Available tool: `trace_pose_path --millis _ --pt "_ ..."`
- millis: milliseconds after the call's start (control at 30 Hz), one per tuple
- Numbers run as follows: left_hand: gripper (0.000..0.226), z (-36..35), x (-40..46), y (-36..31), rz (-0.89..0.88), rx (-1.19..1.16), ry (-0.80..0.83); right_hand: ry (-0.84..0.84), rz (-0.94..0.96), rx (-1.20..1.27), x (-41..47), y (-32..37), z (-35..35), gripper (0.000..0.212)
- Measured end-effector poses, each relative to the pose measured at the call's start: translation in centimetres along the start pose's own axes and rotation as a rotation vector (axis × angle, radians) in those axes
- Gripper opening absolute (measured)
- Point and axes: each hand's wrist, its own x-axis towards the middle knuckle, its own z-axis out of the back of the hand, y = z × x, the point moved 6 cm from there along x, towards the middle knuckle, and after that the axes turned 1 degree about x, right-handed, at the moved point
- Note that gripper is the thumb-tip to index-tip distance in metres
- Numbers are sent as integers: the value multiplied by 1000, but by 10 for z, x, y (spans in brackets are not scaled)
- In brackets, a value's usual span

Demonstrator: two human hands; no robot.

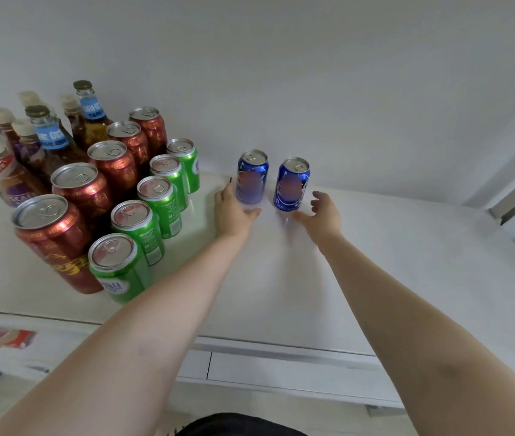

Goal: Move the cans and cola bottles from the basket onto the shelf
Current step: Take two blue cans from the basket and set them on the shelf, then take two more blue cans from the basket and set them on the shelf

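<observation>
Two blue cola cans stand upright side by side near the back of the white shelf (pixel 375 247): the left blue can (pixel 252 176) and the right blue can (pixel 292 184). My left hand (pixel 234 212) is open just in front and left of the left can, fingers apart, thumb near its base. Open too, my right hand (pixel 322 212) sits just right of the right can and does not grip it. The basket is out of view.
A row of red cans (pixel 92 190) and a row of green cans (pixel 158 196) stand at the shelf's left. Behind them are several bottles (pixel 45 136). The white wall rises behind the shelf. A lower shelf edge (pixel 281 366) runs below.
</observation>
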Motion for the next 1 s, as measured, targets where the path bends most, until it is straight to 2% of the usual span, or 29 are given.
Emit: trace_pose_path --millis 167,300,433,600,833,1000 --pt "68 34 -61 -18 -33 94 -32 35 152 -172 -45 0 20 66" --pt "57 63 -133 -23 -99 186 -39 186 372 -346 -98 6 21 60" --pt "50 100 -224 -6 -120 230 -130 345 604 -366 -170 13 8 55" --pt "48 151 -334 40 98 344 -190 532 773 -340 -269 16 -26 52" --pt "56 212 -502 121 481 436 -215 907 907 -528 -413 -15 -96 59" --pt "54 254 -600 157 631 427 -246 1069 1035 -576 -517 -33 -125 58"
